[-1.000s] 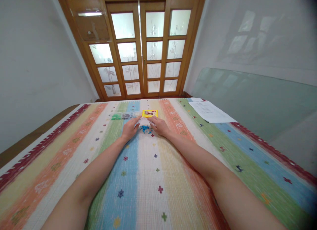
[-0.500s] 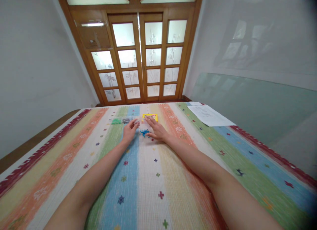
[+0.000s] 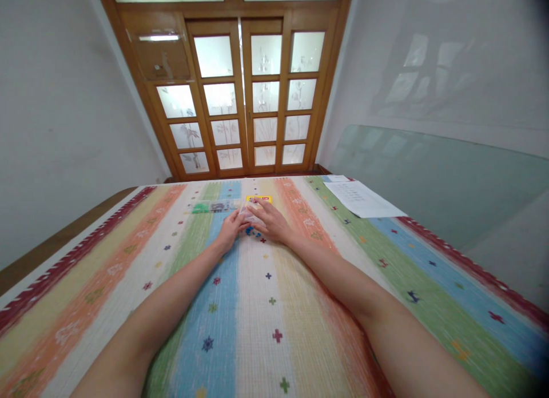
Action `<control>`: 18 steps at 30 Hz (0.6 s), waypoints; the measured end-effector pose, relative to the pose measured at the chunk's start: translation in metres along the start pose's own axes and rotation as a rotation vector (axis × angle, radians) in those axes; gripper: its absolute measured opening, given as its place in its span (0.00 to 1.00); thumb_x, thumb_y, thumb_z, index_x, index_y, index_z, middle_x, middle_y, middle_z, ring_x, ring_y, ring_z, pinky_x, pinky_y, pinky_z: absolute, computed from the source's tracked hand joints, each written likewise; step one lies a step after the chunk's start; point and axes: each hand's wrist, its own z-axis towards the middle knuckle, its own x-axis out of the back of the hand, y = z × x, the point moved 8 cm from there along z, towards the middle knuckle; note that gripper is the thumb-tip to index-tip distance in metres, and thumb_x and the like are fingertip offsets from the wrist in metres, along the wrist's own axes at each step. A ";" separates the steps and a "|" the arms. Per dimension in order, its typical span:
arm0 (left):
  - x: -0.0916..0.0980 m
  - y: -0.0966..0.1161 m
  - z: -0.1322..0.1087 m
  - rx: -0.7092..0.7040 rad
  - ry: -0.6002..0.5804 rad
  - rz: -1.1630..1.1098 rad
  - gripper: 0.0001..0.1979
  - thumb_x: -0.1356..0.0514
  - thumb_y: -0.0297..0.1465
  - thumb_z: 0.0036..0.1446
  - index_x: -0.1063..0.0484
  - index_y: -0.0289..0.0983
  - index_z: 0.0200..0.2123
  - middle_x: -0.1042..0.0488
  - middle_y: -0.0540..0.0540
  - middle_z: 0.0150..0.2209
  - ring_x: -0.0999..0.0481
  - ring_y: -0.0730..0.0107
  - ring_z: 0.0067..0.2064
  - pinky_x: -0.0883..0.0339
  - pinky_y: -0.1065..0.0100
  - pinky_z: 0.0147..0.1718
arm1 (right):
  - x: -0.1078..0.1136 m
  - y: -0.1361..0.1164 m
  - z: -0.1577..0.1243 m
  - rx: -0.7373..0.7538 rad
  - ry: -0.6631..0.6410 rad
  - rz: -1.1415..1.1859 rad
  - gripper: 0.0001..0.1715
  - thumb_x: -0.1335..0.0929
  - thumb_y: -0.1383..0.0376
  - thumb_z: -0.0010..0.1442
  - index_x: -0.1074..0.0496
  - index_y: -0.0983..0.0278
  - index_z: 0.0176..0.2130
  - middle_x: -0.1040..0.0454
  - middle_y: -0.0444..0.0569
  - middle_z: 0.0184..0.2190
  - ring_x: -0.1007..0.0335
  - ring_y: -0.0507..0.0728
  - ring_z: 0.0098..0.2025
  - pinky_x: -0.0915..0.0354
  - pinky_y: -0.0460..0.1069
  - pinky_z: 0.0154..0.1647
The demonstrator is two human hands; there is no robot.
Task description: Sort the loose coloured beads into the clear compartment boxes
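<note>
The loosely curled left hand (image 3: 230,229) and half-spread right hand (image 3: 271,221) now sit closer together beside blue pieces (image 3: 250,231), any hold unclear, the yellow packet (image 3: 265,198) at twelve o'clock.

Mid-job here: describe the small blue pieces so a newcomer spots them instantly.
On the striped tablecloth, follow the white stripe up the middle. Between the left hand and right hand lie the small blue pieces, partly hidden: a scattered bright-blue cluster, unlike the single printed yellow rectangle just beyond.
</note>
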 end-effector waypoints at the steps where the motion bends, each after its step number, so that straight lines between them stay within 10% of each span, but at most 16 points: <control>1: 0.001 0.000 -0.001 0.001 0.018 0.048 0.27 0.34 0.40 0.64 0.30 0.36 0.62 0.19 0.38 0.52 0.16 0.65 0.43 0.22 0.58 0.52 | -0.001 -0.002 0.001 0.008 -0.018 -0.013 0.37 0.30 0.56 0.71 0.40 0.53 0.73 0.46 0.56 0.75 0.50 0.66 0.76 0.43 0.68 0.73; 6: 0.011 0.000 0.000 0.032 0.137 0.280 0.34 0.38 0.38 0.67 0.42 0.36 0.73 0.18 0.39 0.46 0.15 0.61 0.42 0.21 0.57 0.47 | -0.005 -0.011 0.005 0.051 -0.028 -0.094 0.30 0.32 0.60 0.72 0.35 0.57 0.70 0.38 0.59 0.72 0.47 0.66 0.75 0.43 0.68 0.73; 18: 0.019 -0.004 0.003 0.033 0.169 0.388 0.26 0.40 0.48 0.65 0.28 0.36 0.58 0.19 0.43 0.38 0.19 0.63 0.34 0.29 0.67 0.31 | -0.012 -0.018 0.006 0.103 -0.111 -0.175 0.23 0.36 0.65 0.74 0.30 0.60 0.65 0.26 0.58 0.63 0.30 0.66 0.64 0.35 0.63 0.65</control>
